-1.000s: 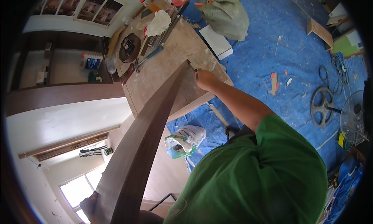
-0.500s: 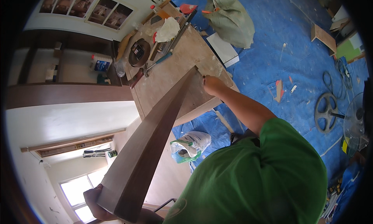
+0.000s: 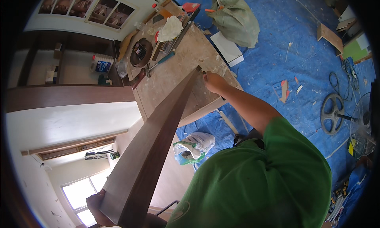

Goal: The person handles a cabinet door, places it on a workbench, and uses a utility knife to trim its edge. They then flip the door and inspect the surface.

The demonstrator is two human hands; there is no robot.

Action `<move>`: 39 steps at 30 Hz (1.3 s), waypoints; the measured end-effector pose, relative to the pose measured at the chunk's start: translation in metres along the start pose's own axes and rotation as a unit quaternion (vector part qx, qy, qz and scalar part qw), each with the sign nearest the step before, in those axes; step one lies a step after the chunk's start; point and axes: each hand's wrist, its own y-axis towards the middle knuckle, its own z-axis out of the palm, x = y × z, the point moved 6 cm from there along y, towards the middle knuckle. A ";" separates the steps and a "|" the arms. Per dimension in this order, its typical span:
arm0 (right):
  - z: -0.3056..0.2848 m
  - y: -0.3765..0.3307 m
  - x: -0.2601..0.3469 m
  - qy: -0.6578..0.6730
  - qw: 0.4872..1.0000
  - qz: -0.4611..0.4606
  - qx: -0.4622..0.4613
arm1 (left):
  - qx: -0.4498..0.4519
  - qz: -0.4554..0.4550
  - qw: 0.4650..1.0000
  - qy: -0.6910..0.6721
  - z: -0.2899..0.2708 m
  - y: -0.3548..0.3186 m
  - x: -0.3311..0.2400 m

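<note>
both hands (image 3: 215,82) keep gripping the long plank (image 3: 158,137), seemingly shifted slightly above the cluttered workbench (image 3: 178,75).

We see one long dark brown board (image 3: 158,141), flat-faced and straight, held slanted; its far end sits over the worktop (image 3: 174,77), its near end lowest.

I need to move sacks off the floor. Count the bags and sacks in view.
2. A grey-green sack lies on the blue floor sheet beyond the worktable; a white printed bag lies below the table's near edge. Others may be hidden.
</note>
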 end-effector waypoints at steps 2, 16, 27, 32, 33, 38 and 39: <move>0.004 0.006 0.002 0.002 1.000 0.012 0.009 | 0.003 -0.005 0.998 -0.067 -0.001 -0.011 0.021; -0.005 0.006 0.009 -0.037 0.994 0.059 0.084 | 0.036 0.066 0.994 -0.081 -0.010 -0.026 0.057; -0.012 -0.005 0.025 -0.076 0.991 0.038 0.108 | -0.018 -0.020 0.995 -0.096 0.005 -0.010 0.058; -0.019 -0.021 0.022 -0.035 0.989 0.094 0.111 | -0.005 -0.019 0.997 -0.079 0.006 0.002 0.020; -0.019 -0.021 0.023 -0.036 0.989 0.096 0.108 | 0.001 -0.019 0.998 -0.067 0.005 0.004 0.008; -0.018 -0.035 0.012 -0.038 0.992 0.071 0.094 | -0.019 -0.014 0.999 -0.045 0.003 0.010 -0.029; -0.018 -0.040 0.009 -0.047 0.995 0.048 0.073 | -0.025 -0.011 0.998 -0.055 0.002 0.010 -0.032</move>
